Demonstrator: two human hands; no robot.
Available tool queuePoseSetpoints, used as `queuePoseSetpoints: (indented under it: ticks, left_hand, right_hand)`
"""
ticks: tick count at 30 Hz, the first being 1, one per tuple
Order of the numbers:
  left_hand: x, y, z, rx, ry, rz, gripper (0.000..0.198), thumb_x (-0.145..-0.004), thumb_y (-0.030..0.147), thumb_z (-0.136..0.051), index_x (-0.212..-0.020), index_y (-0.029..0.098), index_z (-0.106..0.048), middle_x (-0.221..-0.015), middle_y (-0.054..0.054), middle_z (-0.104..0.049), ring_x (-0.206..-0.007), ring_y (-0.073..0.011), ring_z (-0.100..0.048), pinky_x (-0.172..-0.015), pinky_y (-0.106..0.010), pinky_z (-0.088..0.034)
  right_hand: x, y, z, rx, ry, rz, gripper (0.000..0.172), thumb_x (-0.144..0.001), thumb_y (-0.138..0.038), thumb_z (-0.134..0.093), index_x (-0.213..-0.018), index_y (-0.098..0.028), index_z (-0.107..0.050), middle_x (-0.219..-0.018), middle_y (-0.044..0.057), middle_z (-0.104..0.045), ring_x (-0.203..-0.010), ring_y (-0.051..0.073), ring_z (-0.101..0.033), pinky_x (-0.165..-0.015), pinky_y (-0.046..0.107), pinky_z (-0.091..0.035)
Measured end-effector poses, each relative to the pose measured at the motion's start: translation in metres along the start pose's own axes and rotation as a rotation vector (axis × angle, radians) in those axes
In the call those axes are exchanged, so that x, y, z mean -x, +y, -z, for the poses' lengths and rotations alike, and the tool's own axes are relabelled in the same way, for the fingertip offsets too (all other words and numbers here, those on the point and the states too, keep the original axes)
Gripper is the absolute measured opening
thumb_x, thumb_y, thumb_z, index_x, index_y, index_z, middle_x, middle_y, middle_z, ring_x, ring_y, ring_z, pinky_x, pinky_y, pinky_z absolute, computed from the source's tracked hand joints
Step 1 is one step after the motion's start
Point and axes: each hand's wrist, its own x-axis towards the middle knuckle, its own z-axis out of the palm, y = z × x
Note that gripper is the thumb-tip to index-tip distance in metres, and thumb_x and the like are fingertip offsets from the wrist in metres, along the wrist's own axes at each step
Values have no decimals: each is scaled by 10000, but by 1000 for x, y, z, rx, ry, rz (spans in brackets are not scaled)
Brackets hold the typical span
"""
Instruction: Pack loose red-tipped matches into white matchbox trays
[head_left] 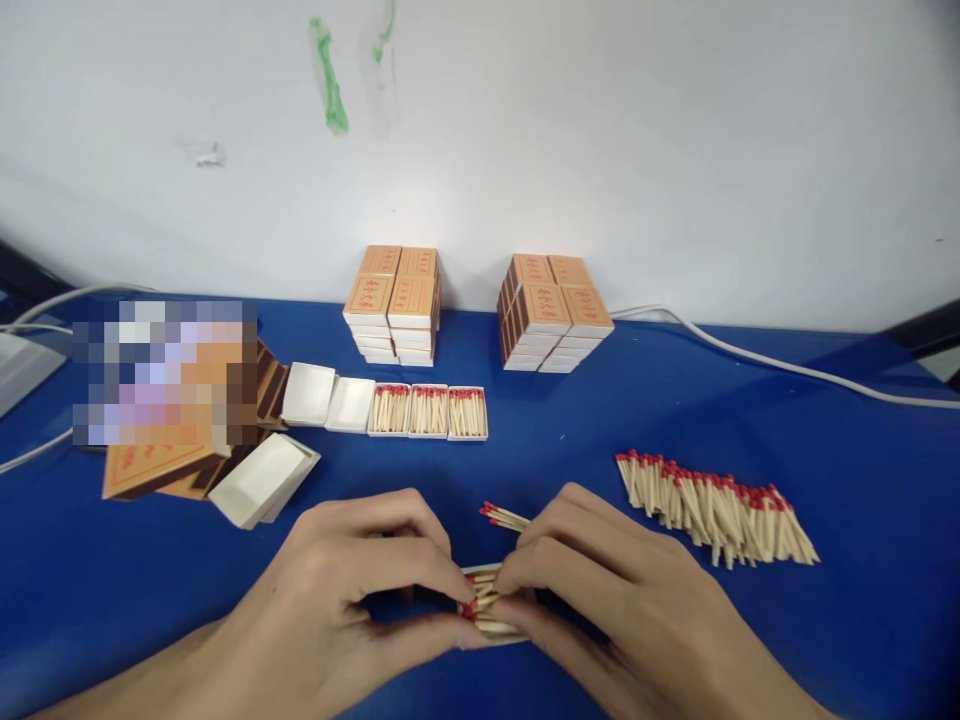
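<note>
At the front of the blue table, a white matchbox tray (pixel 501 641) with matches (pixel 486 590) in it sits between my hands. My left hand (pixel 375 590) is closed, fingertips and thumb pinching the tray's left end beside the red match heads. From the other side my right hand (pixel 600 590) is closed, its thumb and fingers pressed on the matches in the tray. A few loose matches (pixel 504 517) show beyond my right fingers; whether they lie on the table or are held, I cannot tell. My fingers hide much of the tray.
A pile of loose matches (pixel 716 505) lies to the right. Behind my hands, three filled trays (pixel 428 411) and two unfilled ones (pixel 309 394) form a row. Two stacks of matchboxes (pixel 394 305) (pixel 555 312) stand by the wall. Matchbox sleeves (pixel 161 460) and trays (pixel 262 480) lie left.
</note>
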Motion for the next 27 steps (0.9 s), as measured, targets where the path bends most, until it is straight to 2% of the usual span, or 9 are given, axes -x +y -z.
queuePoseSetpoints:
  ticks: [5, 8, 11, 17, 22, 27]
  left_hand:
    - [-2, 1, 0, -18, 4, 35, 131, -986, 318, -911, -1085, 352, -833, -983, 84, -790, -794, -55, -724, -737, -163, -572]
    - [-3, 1, 2, -12, 3, 58, 56, -1035, 298, -853, -1059, 346, -838, -976, 77, -789, -793, -57, -733, -712, -162, -562]
    - [-2, 1, 2, -6, 7, 67, 97, -1060, 271, -811, -1019, 348, -853, -965, 68, -786, -799, -60, -747, -702, -154, -556]
    - [-3, 4, -1, -4, 21, 108, 118, -1082, 292, -777, -1027, 342, -868, -986, 30, -790, -831, -98, -756, -715, -186, -571]
    - [-2, 5, -2, -34, 26, 66, 132, -1095, 261, -756, -1058, 337, -858, -1009, 41, -778, -835, -76, -751, -728, -169, -568]
    - [0, 6, -2, -82, 35, 6, 130, -1103, 237, -729, -1072, 304, -836, -996, 29, -781, -819, -83, -746, -737, -190, -577]
  right_hand:
    - [0, 1, -1, -21, 2, -7, 125, -1115, -208, -702, -1020, -238, -777, -993, 31, -739, -882, 173, -675, -720, 288, -586]
    - [-1, 2, -1, -21, -3, -29, 173, -1132, -189, -659, -1024, -242, -784, -995, 30, -732, -865, 167, -673, -694, 280, -582]
    - [-2, 3, 0, -7, -14, -37, 231, -1143, -165, -611, -996, -236, -773, -979, 36, -722, -849, 170, -672, -683, 280, -587]
    - [1, 1, -1, -32, -19, -77, 209, -1156, -200, -608, -1028, -259, -764, -1009, 28, -724, -883, 162, -716, -731, 268, -621]
    - [5, -1, -4, -29, -47, -113, 196, -1159, -192, -600, -1057, -268, -750, -1054, 21, -710, -859, 134, -732, -781, 256, -629]
    - [4, -1, -3, -50, -31, -152, 132, -1140, -212, -645, -1144, -286, -754, -1084, 14, -717, -845, 127, -744, -759, 243, -629]
